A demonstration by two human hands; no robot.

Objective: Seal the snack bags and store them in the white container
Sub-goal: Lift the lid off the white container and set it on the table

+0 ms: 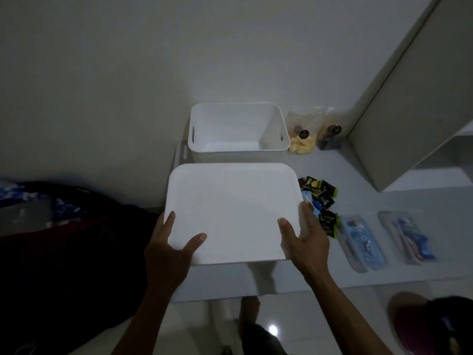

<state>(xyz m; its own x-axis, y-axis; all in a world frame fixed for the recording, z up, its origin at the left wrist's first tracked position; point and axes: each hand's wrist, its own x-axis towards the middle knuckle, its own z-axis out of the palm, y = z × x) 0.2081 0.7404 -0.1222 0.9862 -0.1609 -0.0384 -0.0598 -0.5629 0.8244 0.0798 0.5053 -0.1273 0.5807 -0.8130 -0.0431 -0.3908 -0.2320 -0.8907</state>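
The white container [238, 128] stands open and empty at the back of the white counter, against the wall. Its flat white lid [231, 206] is held above the counter in front of it. My left hand [170, 249] grips the lid's near left corner, thumb on top. My right hand [304, 239] grips the near right edge, thumb on top. Two clear snack bags [302, 135] with yellow pieces lean right of the container. Small black and blue snack packets [320, 201] lie in a heap just right of the lid.
Two clear plastic pouches [363, 242] holding blue items lie on the counter [371, 180] at the right. A tall cabinet panel [409, 98] rises at the back right. Dark fabric [64, 239] fills the left. A cap [435, 326] lies on the floor, lower right.
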